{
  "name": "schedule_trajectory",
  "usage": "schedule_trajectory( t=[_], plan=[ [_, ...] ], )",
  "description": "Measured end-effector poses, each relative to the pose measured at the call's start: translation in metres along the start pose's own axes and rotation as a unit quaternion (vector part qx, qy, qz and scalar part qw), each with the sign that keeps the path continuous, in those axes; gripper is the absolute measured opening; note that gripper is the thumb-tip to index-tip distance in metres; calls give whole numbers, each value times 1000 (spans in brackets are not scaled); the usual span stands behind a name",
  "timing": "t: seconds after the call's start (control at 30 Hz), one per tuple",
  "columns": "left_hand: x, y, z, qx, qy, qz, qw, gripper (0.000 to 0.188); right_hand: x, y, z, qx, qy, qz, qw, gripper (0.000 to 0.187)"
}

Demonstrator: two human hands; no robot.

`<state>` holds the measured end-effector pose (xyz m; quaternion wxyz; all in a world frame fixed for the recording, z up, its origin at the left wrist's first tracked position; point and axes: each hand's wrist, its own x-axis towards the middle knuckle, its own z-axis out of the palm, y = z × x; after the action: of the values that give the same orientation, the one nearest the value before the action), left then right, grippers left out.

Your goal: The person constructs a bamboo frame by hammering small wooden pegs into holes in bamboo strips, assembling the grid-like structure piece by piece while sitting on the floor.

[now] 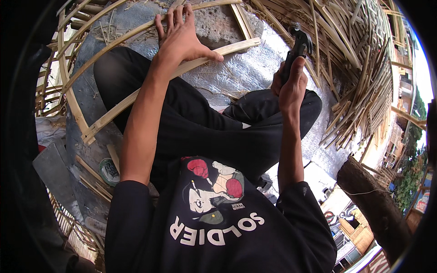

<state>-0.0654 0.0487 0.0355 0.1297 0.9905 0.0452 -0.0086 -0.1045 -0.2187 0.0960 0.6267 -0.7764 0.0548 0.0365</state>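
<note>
My right hand [291, 88] is closed around the dark handle of a claw hammer [297, 51], its head raised above my right knee. Over a frame of pale bamboo or wood slats [114, 113], my left hand [178, 40] is spread wide. The thumb lies on the near slat, and the fingertips reach across to a farther slat. The frame slants over my left leg, its corner joint low at the left and its other end near a rough grey block [214, 27]. I cannot make out any nail.
A large heap of split bamboo strips [355, 77] fills the right side. Crumpled silvery sheeting [266, 68] covers the ground. At lower left are a small patterned dish [109, 172], loose sticks [91, 179] and a grey panel [57, 170]. A thick log [375, 204] stands at lower right.
</note>
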Motion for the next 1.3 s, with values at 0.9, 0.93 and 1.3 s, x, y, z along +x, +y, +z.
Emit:
schedule_trajectory(
  t=[0.9,0.93,1.3],
  plan=[
    [-8,-6,11,-65,97,71,991,160,34,20,-14,210,-100,355,906,60],
    [-8,-6,10,-61,94,72,991,160,35,22,-15,210,-100,355,906,60],
    [-6,-7,14,-46,117,86,988,159,36,35,-31,284,-189,348,873,69]
  ],
)
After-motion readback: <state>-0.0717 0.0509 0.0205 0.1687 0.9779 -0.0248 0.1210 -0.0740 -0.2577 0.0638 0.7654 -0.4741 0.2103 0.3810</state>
